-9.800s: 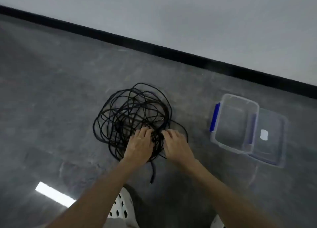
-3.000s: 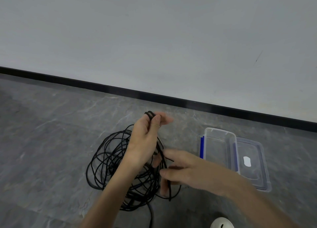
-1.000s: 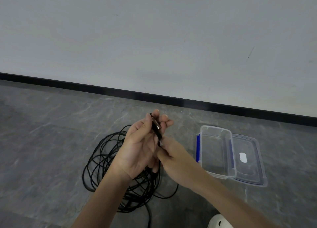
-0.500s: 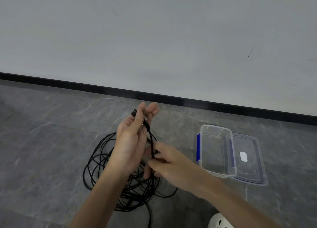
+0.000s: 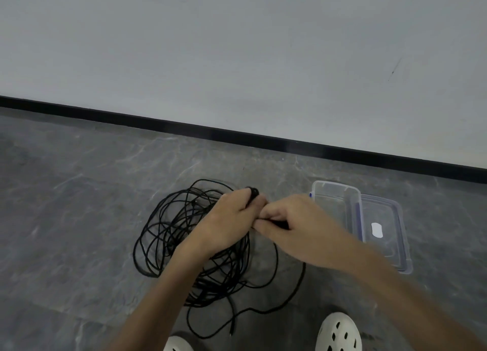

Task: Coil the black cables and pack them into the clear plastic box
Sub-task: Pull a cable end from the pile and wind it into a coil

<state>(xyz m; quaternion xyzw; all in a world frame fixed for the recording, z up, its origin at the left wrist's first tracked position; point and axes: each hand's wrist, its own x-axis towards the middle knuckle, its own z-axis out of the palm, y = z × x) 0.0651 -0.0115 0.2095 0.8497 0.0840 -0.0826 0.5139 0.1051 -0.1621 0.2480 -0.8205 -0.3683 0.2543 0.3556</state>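
Below and left of the hands, on the grey stone-patterned floor (image 5: 79,218), lay the black cables (image 5: 168,232) in one loose, uncoiled tangle. Loops overlapped in no order. The left forearm crossed over the right part of the heap. One strand trailed out beneath the right wrist, curved back toward the person and ended in a small plug (image 5: 232,332) on the floor between the two shoes.

Left hand (image 5: 229,218): back of hand up, fingers curled, gripping a cable. A short black cable end (image 5: 254,192) stuck out past its knuckles on the far side.

Right hand (image 5: 297,224): fingers bent, thumb and fingertips pinching a black length just beside the left hand's fingers. Whether the two hands touched at the fingertips, could not tell. Both hands were over the right edge of the heap.

Clear plastic box (image 5: 336,186): on the floor just beyond and right of the right hand, upright, top open. A blue clasp (image 5: 311,194) showed at the end nearest the right hand's knuckles. All the cable lay outside the box, on the left-hand side of it.

Lid (image 5: 390,245): flat on the floor against the box's right side, with a white label (image 5: 376,230) near its middle.

White perforated shoes (image 5: 338,333) sat nearer the person than the hands. Well beyond the hands, a black skirting strip (image 5: 184,127) ran along the foot of a pale wall (image 5: 237,47).
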